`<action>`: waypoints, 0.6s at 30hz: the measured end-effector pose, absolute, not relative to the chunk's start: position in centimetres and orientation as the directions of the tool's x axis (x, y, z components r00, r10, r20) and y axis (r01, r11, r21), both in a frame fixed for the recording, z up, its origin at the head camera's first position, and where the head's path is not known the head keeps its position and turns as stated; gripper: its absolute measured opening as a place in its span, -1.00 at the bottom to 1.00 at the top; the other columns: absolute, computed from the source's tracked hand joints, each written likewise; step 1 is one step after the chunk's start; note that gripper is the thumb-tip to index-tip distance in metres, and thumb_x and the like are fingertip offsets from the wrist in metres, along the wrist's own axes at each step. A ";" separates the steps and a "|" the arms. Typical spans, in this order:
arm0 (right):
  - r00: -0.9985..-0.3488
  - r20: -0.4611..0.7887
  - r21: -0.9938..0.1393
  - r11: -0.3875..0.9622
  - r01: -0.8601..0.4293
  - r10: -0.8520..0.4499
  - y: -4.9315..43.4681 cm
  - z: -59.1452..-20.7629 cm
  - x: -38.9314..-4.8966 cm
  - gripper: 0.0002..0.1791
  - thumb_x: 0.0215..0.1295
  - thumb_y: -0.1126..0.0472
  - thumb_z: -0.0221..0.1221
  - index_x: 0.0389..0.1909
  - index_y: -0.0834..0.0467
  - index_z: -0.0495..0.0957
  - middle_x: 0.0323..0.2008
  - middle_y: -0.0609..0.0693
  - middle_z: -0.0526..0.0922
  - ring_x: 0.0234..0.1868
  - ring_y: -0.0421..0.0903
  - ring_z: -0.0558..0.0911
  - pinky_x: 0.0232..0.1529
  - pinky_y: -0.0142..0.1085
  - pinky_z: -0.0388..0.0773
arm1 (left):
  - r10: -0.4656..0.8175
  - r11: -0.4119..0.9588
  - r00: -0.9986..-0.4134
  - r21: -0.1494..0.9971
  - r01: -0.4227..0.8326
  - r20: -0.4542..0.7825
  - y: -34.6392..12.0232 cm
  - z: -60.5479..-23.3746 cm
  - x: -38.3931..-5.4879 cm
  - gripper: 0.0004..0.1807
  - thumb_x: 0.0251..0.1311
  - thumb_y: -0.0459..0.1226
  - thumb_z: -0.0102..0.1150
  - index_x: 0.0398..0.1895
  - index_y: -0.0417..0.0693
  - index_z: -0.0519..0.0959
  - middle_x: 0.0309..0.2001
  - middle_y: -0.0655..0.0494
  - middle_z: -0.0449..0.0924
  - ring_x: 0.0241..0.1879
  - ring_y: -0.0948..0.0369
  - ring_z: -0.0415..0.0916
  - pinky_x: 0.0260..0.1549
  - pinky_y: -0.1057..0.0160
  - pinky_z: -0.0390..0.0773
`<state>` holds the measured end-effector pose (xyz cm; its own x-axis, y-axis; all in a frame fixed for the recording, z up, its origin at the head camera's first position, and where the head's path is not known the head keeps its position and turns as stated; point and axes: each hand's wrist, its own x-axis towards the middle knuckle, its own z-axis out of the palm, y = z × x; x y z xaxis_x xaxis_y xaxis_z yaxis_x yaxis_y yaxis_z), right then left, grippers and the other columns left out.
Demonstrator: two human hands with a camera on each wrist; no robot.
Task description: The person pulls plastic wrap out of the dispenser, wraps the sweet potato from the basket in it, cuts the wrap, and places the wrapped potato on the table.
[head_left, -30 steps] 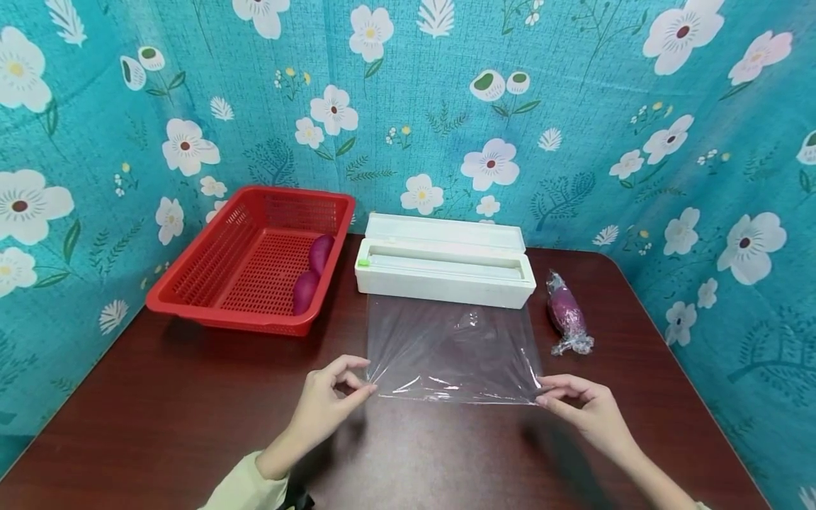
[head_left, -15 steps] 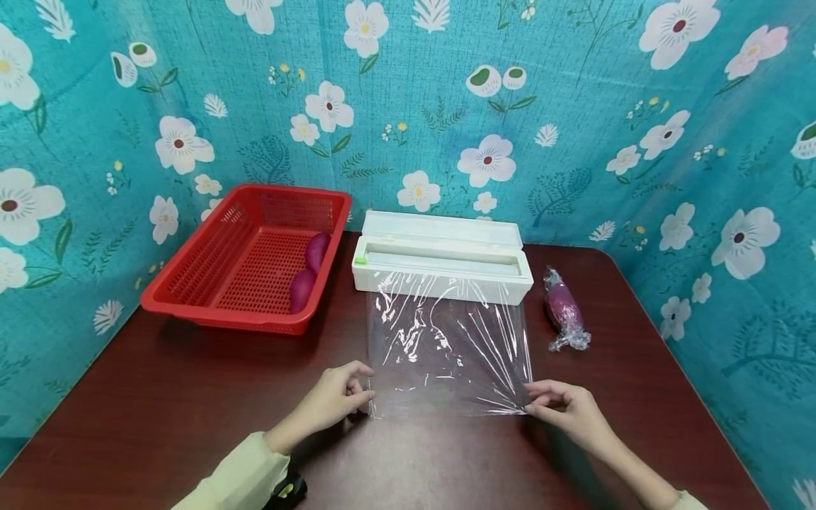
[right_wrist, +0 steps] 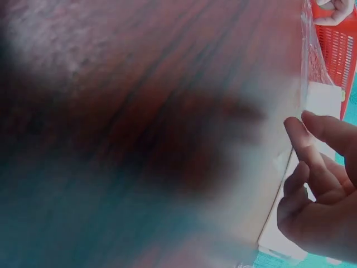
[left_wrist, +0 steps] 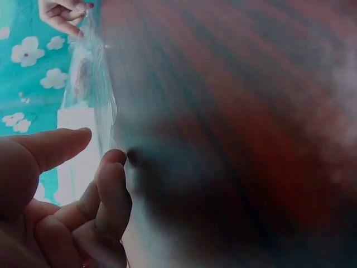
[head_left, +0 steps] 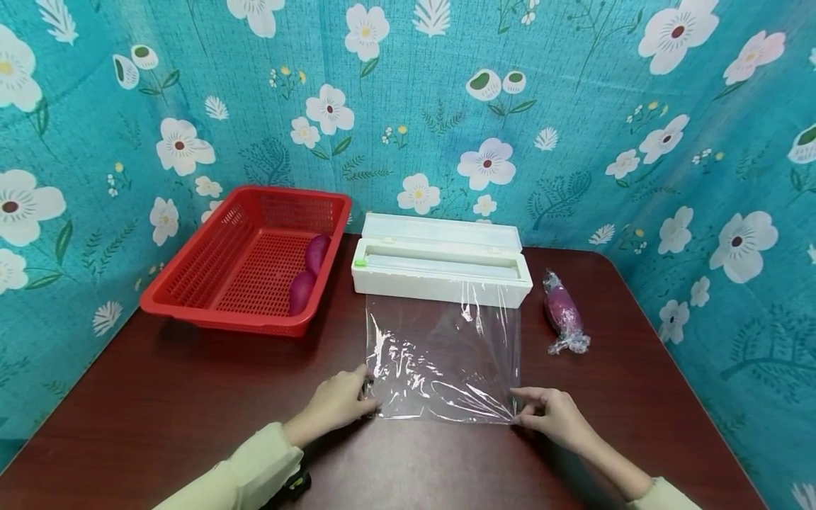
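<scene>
In the head view, a sheet of clear plastic wrap (head_left: 440, 354) runs from the front of a white wrap dispenser box (head_left: 440, 287) toward me over the dark table. My right hand (head_left: 554, 419) pinches the sheet's near right corner, where creases gather. At the near left corner rests my left hand (head_left: 341, 400), fingers bent and low on the table. The left wrist view shows its thumb (left_wrist: 72, 142) apart from the forefinger, with the film's edge just beyond. To the right of the box lies a purple sweet potato wrapped in film (head_left: 564, 312), its ends twisted.
A red plastic basket (head_left: 223, 317) stands at the back left, with two purple sweet potatoes (head_left: 302, 290) along its right side. The dispenser's lid (head_left: 440, 230) is raised. A flowered teal cloth (head_left: 408, 106) hangs behind the table (head_left: 159, 411).
Both hands have come down nearer the table's front, drawing the film slightly longer and laying it lower. The left thumb and forefinger have parted; the right hand has shifted left, keeping its pinch.
</scene>
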<state>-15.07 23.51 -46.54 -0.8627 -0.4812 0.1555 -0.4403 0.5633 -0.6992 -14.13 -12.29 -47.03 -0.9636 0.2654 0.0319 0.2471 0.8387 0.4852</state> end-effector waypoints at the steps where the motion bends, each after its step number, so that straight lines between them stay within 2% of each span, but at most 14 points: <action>1: -0.862 0.129 -0.714 0.557 -0.424 -0.491 23.5 -46.5 -15.1 -0.62 -0.08 0.41 0.27 -0.18 0.47 0.51 -0.71 -0.16 0.55 -0.69 -0.40 0.39 -0.65 -0.44 0.32 | 0.263 0.850 -0.964 0.465 0.248 0.033 -12.2 -47.0 -14.2 -0.59 -0.16 -0.13 0.30 -0.25 -0.11 0.44 -0.62 0.23 0.44 -0.59 0.23 0.44 -0.63 0.16 0.39; 5: -0.865 0.038 -0.754 0.554 -0.353 -0.500 23.4 -46.5 -15.6 -0.62 0.05 0.32 0.23 -0.15 0.49 0.48 -0.75 -0.12 0.53 -0.73 -0.31 0.42 -0.71 -0.40 0.37 | 0.262 0.867 -0.964 0.430 0.251 0.034 -12.0 -47.1 -14.2 -0.54 -0.29 -0.16 0.33 -0.27 -0.10 0.41 -0.52 0.08 0.53 -0.49 0.08 0.51 -0.60 0.08 0.42; 8: -0.865 -0.026 -0.764 0.568 -0.306 -0.501 23.5 -46.6 -15.9 -0.61 0.09 0.30 0.21 -0.12 0.50 0.47 -0.79 -0.10 0.52 -0.77 -0.25 0.44 -0.74 -0.37 0.39 | 0.262 0.870 -0.965 0.427 0.247 0.024 -12.0 -47.2 -14.1 -0.51 -0.36 -0.19 0.34 -0.25 -0.10 0.42 -0.49 0.05 0.54 -0.46 0.06 0.52 -0.59 0.06 0.43; 14: -0.846 -0.040 -0.727 0.597 -0.340 -0.531 23.9 -47.0 -16.2 -0.58 -0.05 0.39 0.27 -0.12 0.45 0.47 -0.83 -0.14 0.46 -0.80 -0.28 0.44 -0.77 -0.37 0.40 | 0.278 0.880 -0.961 0.406 0.248 -0.014 -11.9 -46.9 -14.1 -0.49 -0.38 -0.17 0.40 -0.27 -0.10 0.41 -0.52 0.07 0.50 -0.47 0.07 0.50 -0.55 0.04 0.42; 18: -0.847 -0.043 -0.699 0.622 -0.354 -0.530 23.9 -47.1 -16.3 -0.55 -0.10 0.36 0.31 -0.12 0.37 0.47 -0.81 -0.18 0.44 -0.79 -0.30 0.42 -0.77 -0.37 0.38 | 0.307 0.877 -0.951 0.400 0.265 -0.041 -12.0 -45.8 -14.1 -0.48 -0.34 -0.14 0.40 -0.27 -0.10 0.39 -0.55 0.12 0.46 -0.49 0.11 0.48 -0.57 0.06 0.42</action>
<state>-16.31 23.95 -47.13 -0.8469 -0.5300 -0.0428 -0.3536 0.6215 -0.6990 -14.15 -12.05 -45.82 -0.9509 0.3066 -0.0414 0.2653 0.8771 0.4005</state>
